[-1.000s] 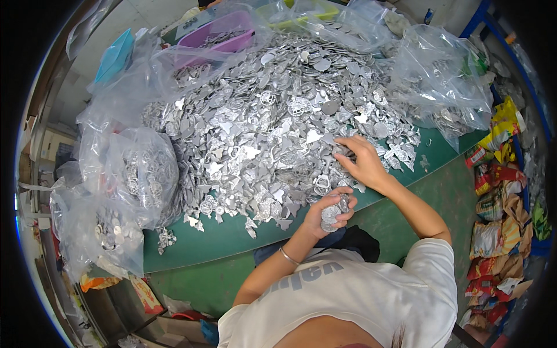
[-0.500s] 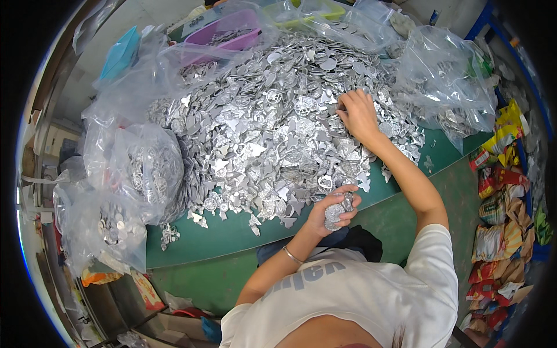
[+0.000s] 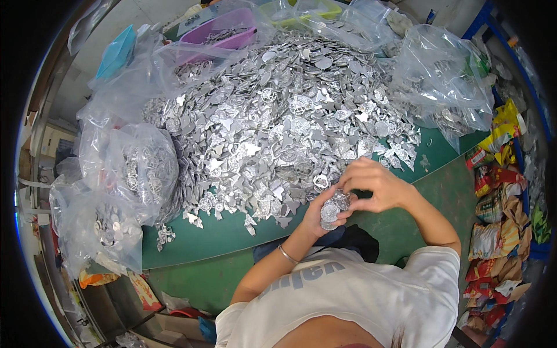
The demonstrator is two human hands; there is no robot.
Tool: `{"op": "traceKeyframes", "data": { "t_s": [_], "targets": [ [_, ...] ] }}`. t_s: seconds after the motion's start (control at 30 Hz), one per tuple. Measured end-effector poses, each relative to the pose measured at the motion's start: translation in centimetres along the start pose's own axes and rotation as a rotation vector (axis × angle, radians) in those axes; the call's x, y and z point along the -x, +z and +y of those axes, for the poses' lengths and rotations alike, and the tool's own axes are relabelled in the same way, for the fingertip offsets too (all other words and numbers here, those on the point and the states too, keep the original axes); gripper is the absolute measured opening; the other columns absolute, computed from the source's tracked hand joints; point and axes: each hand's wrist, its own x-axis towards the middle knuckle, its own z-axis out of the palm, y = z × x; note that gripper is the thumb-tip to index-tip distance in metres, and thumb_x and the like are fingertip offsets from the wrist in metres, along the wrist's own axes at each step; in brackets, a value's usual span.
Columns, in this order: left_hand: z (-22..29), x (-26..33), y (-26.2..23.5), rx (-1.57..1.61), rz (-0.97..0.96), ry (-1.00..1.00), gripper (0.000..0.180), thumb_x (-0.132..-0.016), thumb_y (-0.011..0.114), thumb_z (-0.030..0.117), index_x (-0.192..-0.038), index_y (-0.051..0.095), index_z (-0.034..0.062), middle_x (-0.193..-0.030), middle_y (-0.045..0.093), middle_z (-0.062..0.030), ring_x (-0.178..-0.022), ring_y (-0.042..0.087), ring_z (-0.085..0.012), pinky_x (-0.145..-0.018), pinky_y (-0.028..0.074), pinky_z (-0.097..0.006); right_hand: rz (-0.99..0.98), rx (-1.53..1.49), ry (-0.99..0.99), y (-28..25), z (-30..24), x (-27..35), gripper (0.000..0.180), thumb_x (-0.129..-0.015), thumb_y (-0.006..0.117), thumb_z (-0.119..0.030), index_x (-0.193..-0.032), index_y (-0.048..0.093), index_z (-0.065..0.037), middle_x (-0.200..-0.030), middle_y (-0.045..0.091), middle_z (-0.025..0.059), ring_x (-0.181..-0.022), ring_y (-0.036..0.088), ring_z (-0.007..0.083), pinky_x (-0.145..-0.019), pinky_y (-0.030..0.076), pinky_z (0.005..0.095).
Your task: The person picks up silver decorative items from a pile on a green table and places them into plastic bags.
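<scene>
A wide heap of small silver metal charms (image 3: 261,139), flat and in many shapes, covers the green table (image 3: 232,240). Close to the table's near edge, my left hand (image 3: 316,216) is closed around several round, patterned silver medallions (image 3: 331,213). My right hand (image 3: 377,184) is beside it, fingers and thumb bent toward the top of those medallions. The right fingertips meet the held pieces; whether they pinch a separate piece is hidden.
Clear plastic bags of metal pieces stand at the left (image 3: 148,168) and far right (image 3: 444,81). Behind the heap are a purple bin (image 3: 191,49), a yellow-green bin (image 3: 333,13) and a blue tray (image 3: 116,53). Colourful packages (image 3: 487,240) line the right side.
My right hand has come back from the right side of the heap to the medallions in my left hand. The left hand keeps its hold, nearly in place.
</scene>
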Motion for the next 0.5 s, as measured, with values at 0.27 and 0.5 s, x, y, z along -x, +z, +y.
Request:
{"op": "traceKeyframes", "data": {
  "t_s": [0.27,0.5],
  "targets": [
    [0.2,-0.1,0.4,-0.063,-0.112,0.009,0.033,-0.084,0.052,0.019,-0.115,0.048,0.0101,-0.09,0.046,-0.0136,-0.056,0.042,-0.0142,-0.04,0.036,-0.021,0.238,0.376,0.243,0.6,9.0,-3.4,0.029,-0.083,0.057,-0.021,-0.105,0.057,-0.003,-0.108,0.057,0.0115,-0.101,0.049,0.0277,-0.087,0.037,0.0371],
    [0.1,-0.1,0.2,-0.046,-0.115,0.005,0.035,-0.083,0.053,0.017,-0.117,0.046,0.0084,-0.09,0.046,-0.0137,-0.056,0.043,-0.0138,-0.04,0.036,-0.021,0.121,0.352,0.258,0.0,8.1,-1.9,0.027,-0.078,0.063,-0.025,-0.094,0.056,-0.004,-0.097,0.055,0.0101,-0.099,0.048,0.0278,-0.086,0.035,0.0373]
  ]
}}
